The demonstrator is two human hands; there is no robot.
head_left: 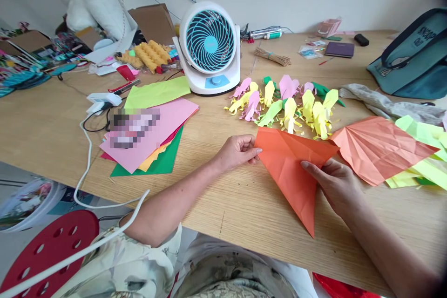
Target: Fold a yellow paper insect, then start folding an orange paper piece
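Note:
A folded orange paper (288, 163), shaped like a kite with its point toward me, lies on the wooden table (244, 205). My left hand (239, 150) pinches its left corner, fingers closed on the edge. My right hand (333, 184) grips its right side, with fingers lying on the paper and the thumb under the edge. Just right of it lies a creased salmon-orange sheet (379, 149).
Several small folded paper figures (286, 104) in yellow, pink and green lie behind the orange paper. A stack of coloured sheets (157, 132) lies to the left, a white-and-blue desk fan (209, 46) behind. A teal bag (415, 58) and grey cloth (384, 102) sit at right. White cable (87, 167) trails off the left edge.

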